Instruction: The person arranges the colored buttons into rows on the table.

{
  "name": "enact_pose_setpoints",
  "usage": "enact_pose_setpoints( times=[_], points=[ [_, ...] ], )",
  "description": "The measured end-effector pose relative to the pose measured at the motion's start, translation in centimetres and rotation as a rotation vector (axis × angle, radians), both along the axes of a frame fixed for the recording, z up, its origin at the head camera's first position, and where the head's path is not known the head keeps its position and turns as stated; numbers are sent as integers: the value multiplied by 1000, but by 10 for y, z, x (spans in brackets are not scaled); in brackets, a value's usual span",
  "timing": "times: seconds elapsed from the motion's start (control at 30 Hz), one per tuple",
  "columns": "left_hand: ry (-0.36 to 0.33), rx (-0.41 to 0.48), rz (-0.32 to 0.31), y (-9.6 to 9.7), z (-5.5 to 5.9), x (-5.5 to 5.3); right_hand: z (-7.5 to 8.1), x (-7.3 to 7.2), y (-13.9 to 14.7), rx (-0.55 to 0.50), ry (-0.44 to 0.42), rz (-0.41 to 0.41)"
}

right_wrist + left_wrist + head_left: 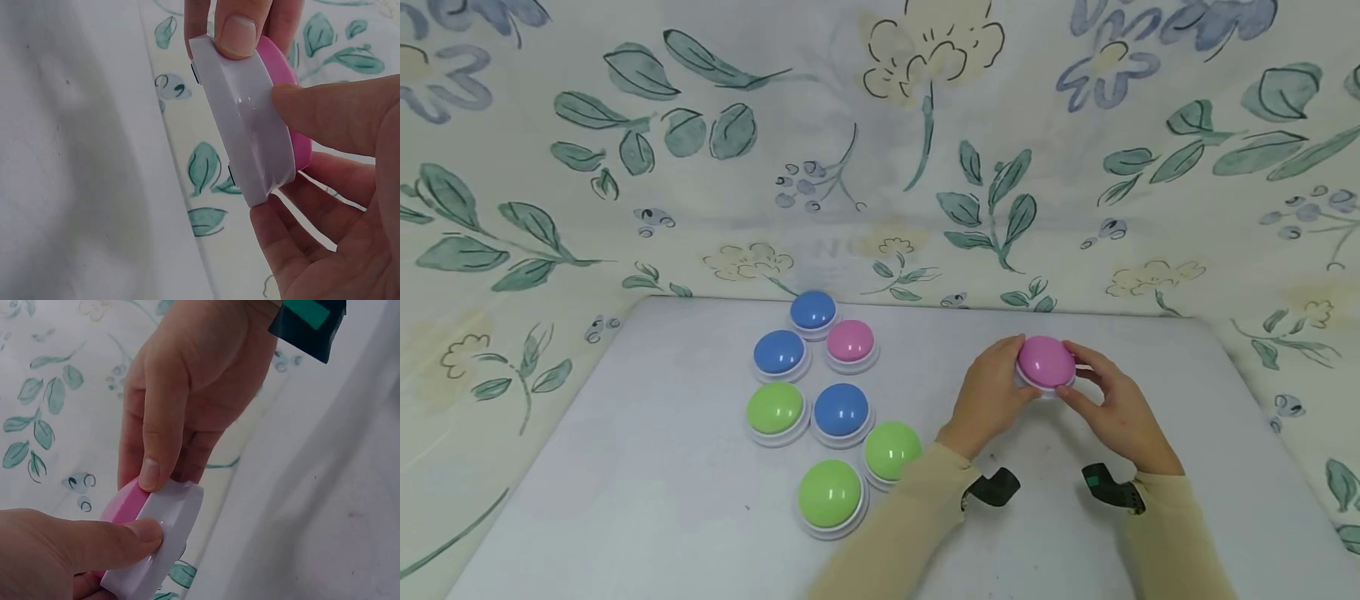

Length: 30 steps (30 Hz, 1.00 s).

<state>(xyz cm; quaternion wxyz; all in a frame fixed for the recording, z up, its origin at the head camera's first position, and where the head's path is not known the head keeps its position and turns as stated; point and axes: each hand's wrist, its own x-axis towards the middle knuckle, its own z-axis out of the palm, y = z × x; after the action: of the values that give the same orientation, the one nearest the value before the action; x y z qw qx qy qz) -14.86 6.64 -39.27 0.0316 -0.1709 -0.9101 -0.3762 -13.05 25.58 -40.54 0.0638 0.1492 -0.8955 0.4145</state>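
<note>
A pink push button (1047, 362) with a domed top and a white round base is held by both hands at the right of the table. My left hand (992, 392) grips its left side, the thumb lying along the white base in the left wrist view. From the right, my right hand (1116, 412) pinches the rim between thumb and fingers. Dark feet show under the white base (244, 119) in the right wrist view, where the button is tilted on edge and raised off the table.
Left of the hands stand three blue buttons (841, 410), three green buttons (831, 493) and another pink button (850, 341). My left sleeve (917, 517) overlaps one green button (892, 451). Behind the white table (647, 467) hangs a floral cloth (850, 167).
</note>
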Motion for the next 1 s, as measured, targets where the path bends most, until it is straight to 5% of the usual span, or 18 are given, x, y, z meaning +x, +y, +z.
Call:
enact_pose_setpoints(
  times=[0.53, 1.0],
  points=[
    [-82, 47, 23, 27, -15, -12, -14, -3, 19, -44, -30, -37],
    [-85, 28, 22, 35, -27, -21, -38, -9, 23, -129, -21, -50]
  ],
)
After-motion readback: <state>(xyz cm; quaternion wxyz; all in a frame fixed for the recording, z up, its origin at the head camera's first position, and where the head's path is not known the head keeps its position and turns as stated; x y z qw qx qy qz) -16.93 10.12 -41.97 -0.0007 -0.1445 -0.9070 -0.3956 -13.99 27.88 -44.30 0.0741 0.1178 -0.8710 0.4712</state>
